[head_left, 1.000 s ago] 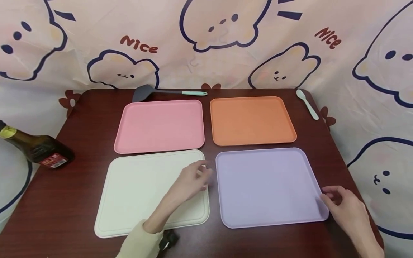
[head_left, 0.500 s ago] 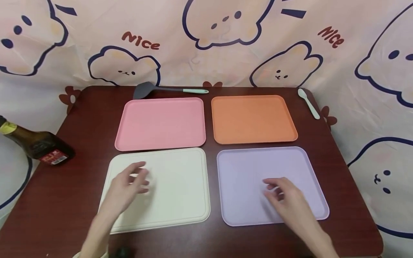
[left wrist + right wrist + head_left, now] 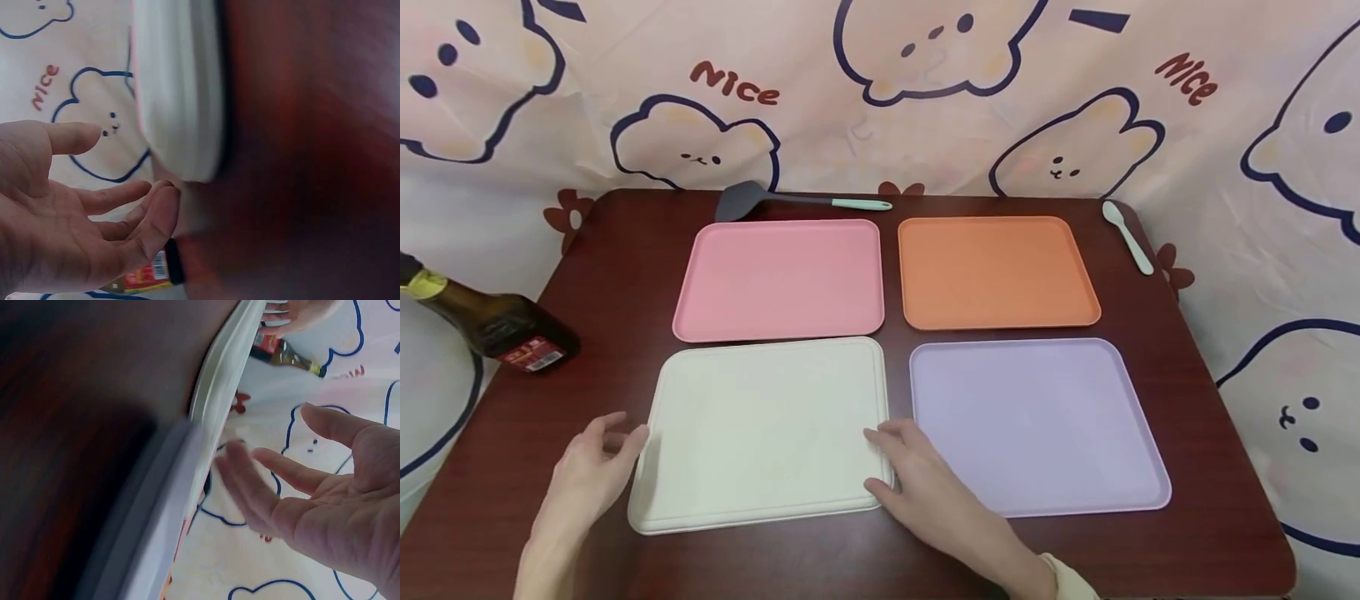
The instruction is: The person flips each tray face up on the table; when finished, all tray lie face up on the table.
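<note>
A cream tray (image 3: 767, 433) lies at the front left of the table. My left hand (image 3: 583, 475) is beside its left edge, fingers loosely bent; in the left wrist view this hand (image 3: 94, 219) holds nothing. At the tray's right edge is my right hand (image 3: 928, 483), thumb and fingers apart. The right wrist view shows that hand (image 3: 331, 500) gripping nothing; whether a fingertip touches the rim I cannot tell. To the right lies a purple tray (image 3: 1037, 425), its lower left part hidden by my right hand and forearm.
Behind are a pink tray (image 3: 782, 279) and an orange tray (image 3: 997, 272). A grey turner (image 3: 741, 200) with a mint handle lies along the back edge. A pale spoon (image 3: 1127, 237) is at the back right. The dark sauce bottle (image 3: 512, 329) stands at the left.
Both hands have moved left: the left from the cream tray's right side to its left edge, the right from the purple tray's right edge to the cream tray's right edge. The trays stay put.
</note>
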`<state>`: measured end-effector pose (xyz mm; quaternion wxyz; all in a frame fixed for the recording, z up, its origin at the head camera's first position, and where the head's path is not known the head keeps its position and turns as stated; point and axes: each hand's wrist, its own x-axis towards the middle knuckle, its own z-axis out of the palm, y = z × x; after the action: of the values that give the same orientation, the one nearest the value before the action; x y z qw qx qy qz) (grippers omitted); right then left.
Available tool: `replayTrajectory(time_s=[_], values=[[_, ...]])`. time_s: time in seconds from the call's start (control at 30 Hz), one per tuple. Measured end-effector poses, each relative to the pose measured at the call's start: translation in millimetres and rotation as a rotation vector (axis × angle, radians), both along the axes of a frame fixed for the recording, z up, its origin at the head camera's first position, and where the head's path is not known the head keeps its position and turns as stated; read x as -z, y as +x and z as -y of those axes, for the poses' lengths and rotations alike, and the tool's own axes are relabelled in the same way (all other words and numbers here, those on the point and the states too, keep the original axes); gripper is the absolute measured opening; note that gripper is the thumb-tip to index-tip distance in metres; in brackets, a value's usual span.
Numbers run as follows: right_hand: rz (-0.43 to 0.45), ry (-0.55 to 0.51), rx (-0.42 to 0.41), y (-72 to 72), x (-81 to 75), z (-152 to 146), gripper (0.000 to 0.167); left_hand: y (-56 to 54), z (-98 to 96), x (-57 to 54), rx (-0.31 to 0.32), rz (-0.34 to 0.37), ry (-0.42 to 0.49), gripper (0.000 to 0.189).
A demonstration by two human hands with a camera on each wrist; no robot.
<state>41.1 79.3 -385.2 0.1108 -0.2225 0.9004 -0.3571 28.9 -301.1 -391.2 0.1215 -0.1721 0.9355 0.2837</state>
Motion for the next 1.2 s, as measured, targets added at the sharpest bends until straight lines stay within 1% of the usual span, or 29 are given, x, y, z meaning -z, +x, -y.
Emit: replayTrajectory(time_s=[0.07, 0.2, 0.33, 0.4, 0.47, 0.57, 0.7, 0.87, 0.93, 1.07, 1.13, 1.2], values=[[-0.012, 0.047, -0.01, 0.7, 2.2, 5.8, 0.051, 0.1, 3.0, 4.5, 0.012, 0.024, -0.005, 0.063], [-0.023, 0.085, 0.004, 2.6, 6.2, 12.1, 0.05, 0.3, 3.3, 9.4, 0.031, 0.044, -0.011, 0.064], [-0.052, 0.099, 0.028, 3.9, 9.0, 14.6, 0.051, 0.2, -0.6, 9.5, 0.077, 0.029, -0.02, 0.063], [-0.056, 0.107, 0.036, 3.6, 10.0, 15.1, 0.052, 0.2, -3.5, 9.6, 0.094, 0.023, -0.02, 0.061], [-0.051, 0.112, 0.041, 3.0, 10.7, 15.3, 0.055, 0.3, -5.5, 9.6, 0.098, 0.023, -0.015, 0.06], [-0.028, 0.118, 0.05, 1.8, 11.1, 15.5, 0.059, 0.5, -6.0, 9.1, 0.09, 0.047, 0.005, 0.06], [0.03, 0.109, 0.054, 0.4, 11.1, 15.6, 0.063, 1.3, -3.6, 9.2, 0.077, 0.071, 0.034, 0.06], [0.081, 0.095, 0.038, 0.2, 10.8, 17.2, 0.062, 1.6, -0.8, 9.6, 0.005, 0.119, 0.131, 0.061], [0.086, 0.096, 0.034, 0.1, 10.9, 17.6, 0.061, 1.2, 0.0, 8.1, -0.017, 0.143, 0.172, 0.062], [0.069, 0.114, 0.034, 0.2, 11.5, 17.4, 0.06, -0.1, 1.7, 5.6, -0.007, 0.176, 0.196, 0.063], [0.054, 0.126, 0.031, 0.1, 11.8, 17.3, 0.06, -0.3, 4.8, 7.8, -0.011, 0.181, 0.216, 0.064], [0.043, 0.136, 0.027, 0.1, 11.9, 17.3, 0.06, 0.0, 11.8, 14.0, -0.032, 0.173, 0.249, 0.064]])
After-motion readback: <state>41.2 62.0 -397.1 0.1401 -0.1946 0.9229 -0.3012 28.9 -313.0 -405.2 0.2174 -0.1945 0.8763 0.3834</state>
